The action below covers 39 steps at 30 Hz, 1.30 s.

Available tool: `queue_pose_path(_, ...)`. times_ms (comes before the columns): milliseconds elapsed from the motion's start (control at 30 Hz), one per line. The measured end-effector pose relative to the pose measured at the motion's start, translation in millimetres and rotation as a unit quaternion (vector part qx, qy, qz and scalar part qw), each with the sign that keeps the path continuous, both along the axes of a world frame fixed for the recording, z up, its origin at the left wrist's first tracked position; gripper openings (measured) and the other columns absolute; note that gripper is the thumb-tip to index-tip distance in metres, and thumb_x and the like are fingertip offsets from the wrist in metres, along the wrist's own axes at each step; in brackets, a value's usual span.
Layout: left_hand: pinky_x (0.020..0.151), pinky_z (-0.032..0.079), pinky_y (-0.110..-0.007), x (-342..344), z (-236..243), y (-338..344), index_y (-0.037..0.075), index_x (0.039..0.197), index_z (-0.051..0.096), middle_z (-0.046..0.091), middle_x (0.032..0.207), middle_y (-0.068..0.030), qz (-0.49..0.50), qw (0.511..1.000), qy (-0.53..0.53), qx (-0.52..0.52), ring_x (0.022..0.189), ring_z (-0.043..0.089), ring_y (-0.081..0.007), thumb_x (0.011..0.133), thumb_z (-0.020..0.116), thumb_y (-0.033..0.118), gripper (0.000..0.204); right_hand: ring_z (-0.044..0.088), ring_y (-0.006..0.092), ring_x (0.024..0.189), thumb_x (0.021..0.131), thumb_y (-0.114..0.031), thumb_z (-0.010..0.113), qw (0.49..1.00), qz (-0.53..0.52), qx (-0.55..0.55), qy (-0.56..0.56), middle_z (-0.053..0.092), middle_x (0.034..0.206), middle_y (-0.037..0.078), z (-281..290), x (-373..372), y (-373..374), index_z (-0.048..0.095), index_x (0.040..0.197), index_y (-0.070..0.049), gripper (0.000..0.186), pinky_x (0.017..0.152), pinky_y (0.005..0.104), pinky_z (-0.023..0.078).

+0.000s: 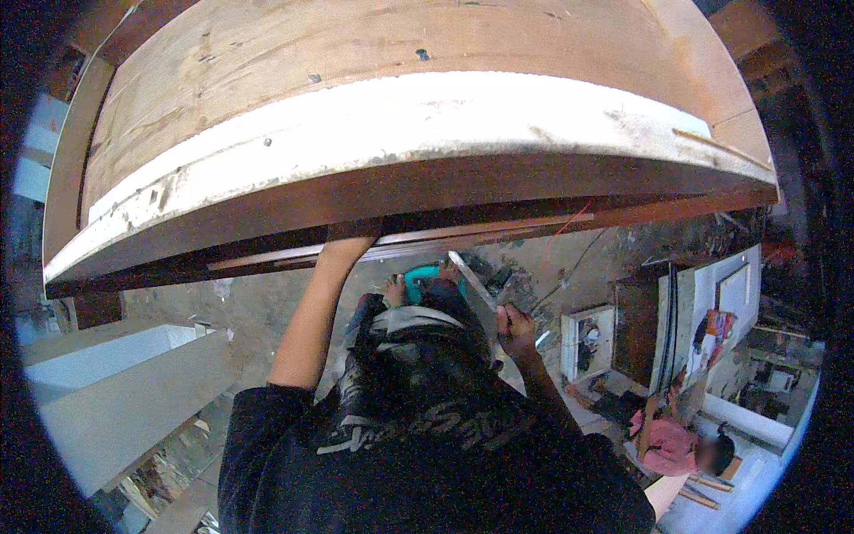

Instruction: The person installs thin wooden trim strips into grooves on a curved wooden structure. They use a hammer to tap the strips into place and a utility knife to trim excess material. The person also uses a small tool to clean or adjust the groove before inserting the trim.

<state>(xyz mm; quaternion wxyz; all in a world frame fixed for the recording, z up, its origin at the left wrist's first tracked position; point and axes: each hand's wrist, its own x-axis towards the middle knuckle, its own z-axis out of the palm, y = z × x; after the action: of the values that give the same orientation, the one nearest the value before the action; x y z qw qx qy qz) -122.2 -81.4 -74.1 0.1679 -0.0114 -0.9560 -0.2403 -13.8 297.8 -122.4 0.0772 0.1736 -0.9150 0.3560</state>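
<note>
A large wooden cabinet frame with a white, stained front board spans the upper view. My left hand reaches under its dark lower edge beside long thin rails, its fingers hidden. My right hand, low at the right of my body, is closed on a long, flat, pale strip that angles up toward the frame. My feet show below by a small teal object.
A person in a pink top is low at the right, near white panels and a small framed box. Grey panels lie at the left over scraps. Thin wires cross the dirty floor.
</note>
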Motion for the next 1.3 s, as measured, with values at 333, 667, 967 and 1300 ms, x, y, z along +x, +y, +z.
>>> queue_pose_path(333,0.093,0.044,-0.05,-6.2,-1.7,0.0,0.01,0.108,0.068,0.066,0.111,-0.0183,0.01,0.999,-0.046,0.0,0.106,0.058,-0.0409,0.088,0.06,0.031,0.03,0.06,0.0362,0.06,0.096,-0.029,0.047,0.976,-0.098,0.141,-0.131,0.058,0.065,0.017,-78.8,85.9,21.3,0.062,0.088,-0.006,0.028,0.054,0.045,0.044)
queue_pose_path(667,0.072,0.051,-0.046,10.4,19.0,12.7,0.007,0.106,0.067,0.069,0.093,-0.0214,0.001,0.979,-0.138,-0.15,0.081,0.065,-0.0397,0.096,0.051,0.041,0.039,0.062,0.0426,0.071,0.093,-0.036,0.051,0.928,-0.232,0.101,-0.272,0.065,0.079,0.02,-133.9,165.0,52.1,0.061,0.087,-0.005,0.033,0.061,0.052,0.049)
queue_pose_path(967,0.074,0.05,-0.048,-19.0,7.6,-6.7,0.011,0.118,0.059,0.067,0.094,-0.0238,-0.041,0.986,-0.132,-0.095,0.086,0.064,-0.0427,0.099,0.044,0.042,0.04,0.063,0.0427,0.076,0.096,-0.039,0.046,0.857,-0.333,0.096,-0.382,0.065,0.082,0.022,-163.4,156.2,34.3,0.063,0.09,-0.005,0.038,0.063,0.052,0.049)
queue_pose_path(1300,0.078,0.051,-0.047,-19.8,-16.4,-15.9,0.007,0.113,0.063,0.069,0.101,-0.019,-0.044,0.994,-0.044,-0.092,0.089,0.066,-0.0397,0.097,0.048,0.043,0.042,0.064,0.0397,0.085,0.096,-0.03,0.043,0.848,-0.337,0.07,-0.403,0.066,0.094,0.019,-175.5,165.0,22.5,0.062,0.104,-0.009,0.029,0.075,0.0523,0.05)
